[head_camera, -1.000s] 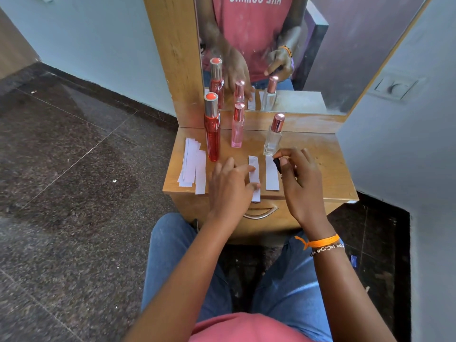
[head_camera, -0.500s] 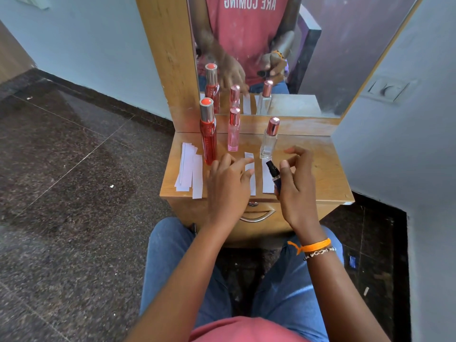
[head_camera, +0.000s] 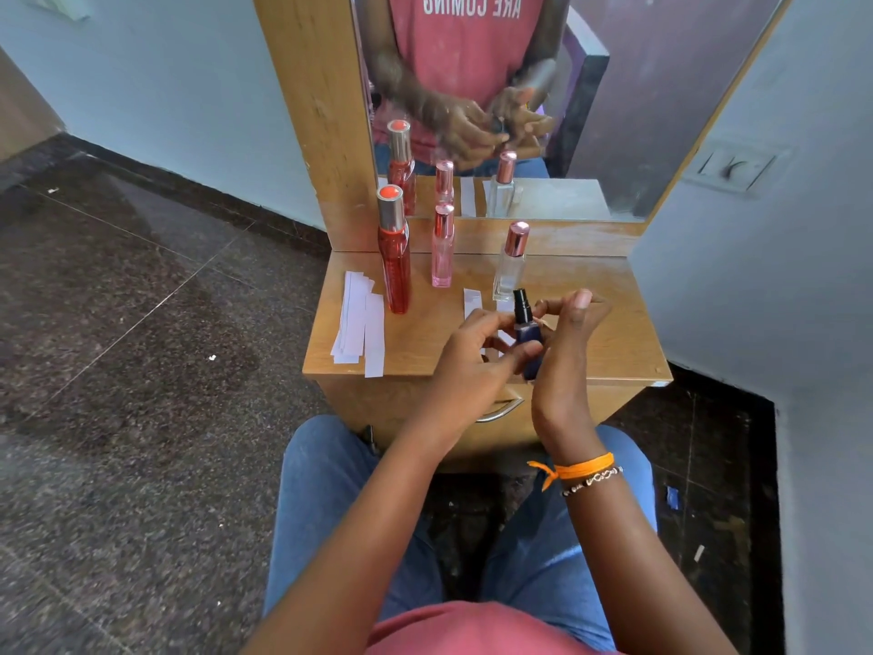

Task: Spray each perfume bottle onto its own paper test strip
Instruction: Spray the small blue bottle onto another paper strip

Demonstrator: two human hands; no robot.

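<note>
A small dark blue spray bottle (head_camera: 525,332) with a bare black nozzle stands upright just above the table's front, held between both hands. My right hand (head_camera: 567,356) grips it from the right and behind; my left hand (head_camera: 475,354) closes on it from the left, thumb across its body. At the back stand a tall red bottle (head_camera: 394,271), a slim pink bottle (head_camera: 442,250) and a clear bottle (head_camera: 509,271), all capped. Two white paper strips (head_camera: 471,302) lie before them, partly hidden by my hands. A pile of spare strips (head_camera: 356,319) lies at the left.
The small wooden dressing table (head_camera: 609,323) has a mirror (head_camera: 590,111) at its back and a drawer handle (head_camera: 500,411) below. A wall with a switch (head_camera: 734,165) stands close on the right. My knees sit under the front edge.
My right hand has raised the dark bottle from low over the strips to upright. My left hand has left the middle strip and closed on the bottle.
</note>
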